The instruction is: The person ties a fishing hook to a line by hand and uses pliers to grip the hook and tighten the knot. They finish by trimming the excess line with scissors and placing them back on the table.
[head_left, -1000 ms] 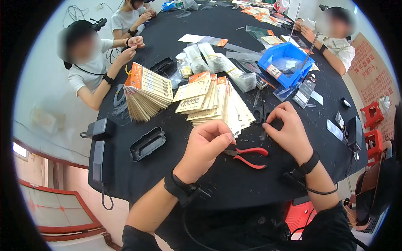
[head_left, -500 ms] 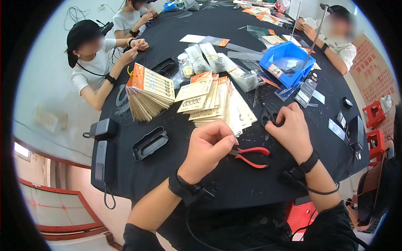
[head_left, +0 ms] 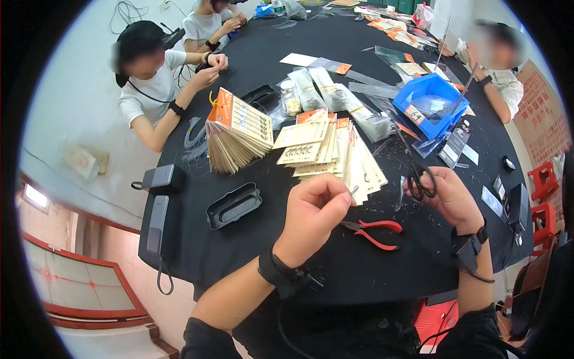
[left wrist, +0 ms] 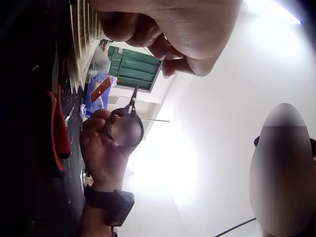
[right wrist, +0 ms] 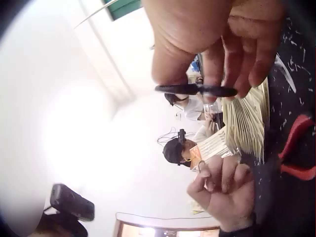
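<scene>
My left hand [head_left: 315, 216] pinches a small dark curved hook [right wrist: 201, 166] between thumb and forefinger, in front of a spread pile of cream cards [head_left: 308, 154] with hooks on them. To the right, my right hand [head_left: 453, 196] holds black scissors [head_left: 414, 167] by the finger loops, raised over the table with the blades pointing away. In the left wrist view, the scissors [left wrist: 132, 105] stand blades up. Red-handled pliers [head_left: 382, 225] lie on the black cloth between my hands, beside the left fingertips.
A fanned bundle of cards [head_left: 239, 131] stands behind the black plastic tray [head_left: 234, 206]. Farther back are a jar [head_left: 290, 99], banded clear packets [head_left: 365, 116] and a blue bin [head_left: 427, 99]. Black devices [head_left: 158, 222] sit at the left edge. Other people sit around the table.
My right hand has taken up the scissors from the table and turned, lifting them. The left hand keeps its pinch. The head view has shifted, moving the scene rightward.
</scene>
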The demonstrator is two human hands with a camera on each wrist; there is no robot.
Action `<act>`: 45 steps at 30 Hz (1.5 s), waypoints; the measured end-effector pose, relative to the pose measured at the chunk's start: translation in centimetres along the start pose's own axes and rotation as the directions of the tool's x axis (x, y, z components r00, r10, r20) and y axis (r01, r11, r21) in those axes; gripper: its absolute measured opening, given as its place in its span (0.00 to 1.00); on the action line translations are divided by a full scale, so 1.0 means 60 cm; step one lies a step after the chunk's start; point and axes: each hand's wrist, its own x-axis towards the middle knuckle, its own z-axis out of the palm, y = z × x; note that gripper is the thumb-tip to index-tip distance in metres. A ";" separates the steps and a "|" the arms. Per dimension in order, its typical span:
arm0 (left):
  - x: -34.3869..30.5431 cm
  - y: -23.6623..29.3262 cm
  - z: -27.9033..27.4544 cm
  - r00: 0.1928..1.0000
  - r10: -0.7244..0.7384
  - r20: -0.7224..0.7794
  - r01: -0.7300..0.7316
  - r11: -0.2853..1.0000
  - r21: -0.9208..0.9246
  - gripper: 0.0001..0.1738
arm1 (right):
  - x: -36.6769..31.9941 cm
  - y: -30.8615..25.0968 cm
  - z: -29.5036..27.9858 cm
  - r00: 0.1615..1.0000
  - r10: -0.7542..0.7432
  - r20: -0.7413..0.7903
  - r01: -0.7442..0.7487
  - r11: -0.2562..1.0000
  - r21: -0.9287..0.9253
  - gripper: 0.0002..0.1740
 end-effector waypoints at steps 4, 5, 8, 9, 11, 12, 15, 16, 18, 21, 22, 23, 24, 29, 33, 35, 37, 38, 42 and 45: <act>0.006 -0.009 -0.007 0.998 -0.069 -0.014 0.064 0.972 -0.224 0.04 | -0.002 0.010 0.020 0.944 -0.175 0.279 0.073 0.937 0.340 0.16; 0.006 -0.008 -0.008 0.997 -0.073 -0.017 0.067 0.971 -0.228 0.04 | 0.003 0.018 0.023 0.908 -0.250 0.335 0.107 0.914 0.392 0.17; 0.006 0.000 -0.007 0.997 -0.066 -0.026 0.060 0.979 -0.194 0.04 | 0.007 0.039 0.024 0.911 -0.238 0.336 0.056 0.880 0.472 0.19; 0.005 0.002 -0.007 0.998 -0.053 -0.026 0.049 0.987 -0.153 0.04 | 0.009 0.046 0.024 0.914 -0.249 0.321 0.050 0.853 0.519 0.19; 0.002 0.007 -0.004 0.999 -0.035 -0.008 0.034 0.996 -0.079 0.03 | 0.010 0.047 0.027 0.918 -0.268 0.293 0.073 0.839 0.540 0.18; 0.000 0.011 -0.004 1.000 -0.029 0.010 0.030 0.998 -0.046 0.03 | 0.009 0.042 0.028 0.928 -0.267 0.260 0.111 0.865 0.490 0.18; -0.003 0.012 -0.005 0.998 -0.017 0.054 0.016 1.000 0.011 0.03 | 0.005 0.024 0.037 0.941 -0.281 0.191 0.217 0.930 0.298 0.16; -0.003 0.011 -0.005 0.998 -0.014 0.067 0.012 1.000 0.025 0.03 | 0.003 0.021 0.042 0.942 -0.292 0.166 0.250 0.939 0.234 0.16; -0.003 0.011 -0.004 0.998 -0.007 0.062 0.006 1.000 0.014 0.03 | -0.001 0.019 0.045 0.937 -0.331 0.114 0.330 0.943 0.030 0.14; -0.003 0.012 -0.004 0.998 0.003 0.056 -0.005 1.000 0.022 0.03 | -0.001 0.024 0.057 0.900 -0.436 0.013 0.434 0.892 -0.126 0.13; -0.002 0.012 -0.004 0.998 0.007 0.055 -0.008 1.000 0.028 0.03 | -0.001 0.028 0.055 0.892 -0.451 0.029 0.452 0.887 -0.094 0.14; -0.002 0.013 -0.004 0.998 0.002 0.056 -0.004 0.999 0.040 0.03 | -0.002 0.029 0.055 0.887 -0.460 0.038 0.461 0.882 -0.093 0.15; -0.002 0.014 -0.005 0.998 0.000 0.058 -0.003 0.999 0.052 0.03 | -0.003 0.031 0.055 0.881 -0.470 0.049 0.473 0.877 -0.091 0.16; -0.001 0.010 -0.003 0.998 0.037 0.043 -0.040 0.997 0.063 0.03 | -0.024 0.020 0.067 0.888 -0.456 0.063 0.460 0.876 -0.149 0.26; -0.001 0.003 0.000 0.993 0.115 -0.020 -0.113 0.991 0.072 0.02 | -0.028 0.013 0.079 0.854 -0.520 -0.001 0.510 0.838 -0.195 0.29; 0.000 0.003 -0.001 0.989 0.144 -0.029 -0.140 0.984 0.106 0.02 | -0.023 0.011 0.074 0.808 -0.586 0.058 0.573 0.760 -0.307 0.27; 0.001 0.005 -0.004 0.986 0.164 -0.018 -0.158 0.972 0.171 0.02 | -0.020 0.008 0.061 0.781 -0.593 0.196 0.602 0.628 -0.493 0.24; 0.001 0.005 -0.004 0.985 0.171 -0.012 -0.166 0.971 0.170 0.02 | -0.021 0.005 0.070 0.775 -0.605 0.184 0.606 0.628 -0.487 0.20; 0.001 0.006 -0.002 0.981 0.193 -0.006 -0.189 0.969 0.157 0.02 | -0.024 0.008 0.070 0.802 -0.557 0.218 0.565 0.586 -0.580 0.19; -0.001 0.009 -0.006 0.983 0.177 0.036 -0.181 0.967 0.182 0.03 | -0.024 0.009 0.066 0.799 -0.552 0.238 0.571 0.573 -0.588 0.21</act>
